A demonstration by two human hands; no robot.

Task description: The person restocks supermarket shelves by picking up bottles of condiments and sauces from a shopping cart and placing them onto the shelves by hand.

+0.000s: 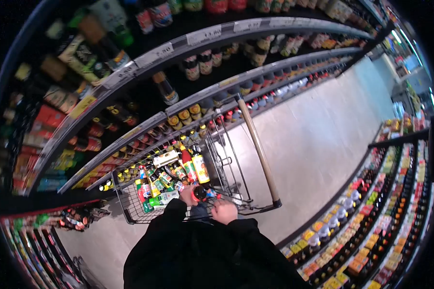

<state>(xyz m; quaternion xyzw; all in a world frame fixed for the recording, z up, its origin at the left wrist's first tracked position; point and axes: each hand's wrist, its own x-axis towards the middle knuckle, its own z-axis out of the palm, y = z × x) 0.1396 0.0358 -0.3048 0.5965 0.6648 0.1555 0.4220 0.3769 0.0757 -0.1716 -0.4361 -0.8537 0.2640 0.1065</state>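
Note:
A wire shopping cart [131,202] stands before me, with several bottles lying and standing in it. My left hand [187,195] is wrapped round a dark bottle with a red band [198,193] at the cart's near side. Just to the right, my right hand [224,212] has its fingers curled near the cart's edge; what it holds, if anything, is hidden. Beyond my left hand are a yellow-labelled bottle [200,168], a red-and-green bottle [188,167] and a white box [166,158]. A green-and-white bottle [164,198] lies to the left.
Shelves of bottles and jars with price strips [205,35] run along the cart's far side. The cart's handle bar [258,149] slants at the right. Another stocked shelf [361,216] curves along the lower right, and a rack [38,245] stands lower left.

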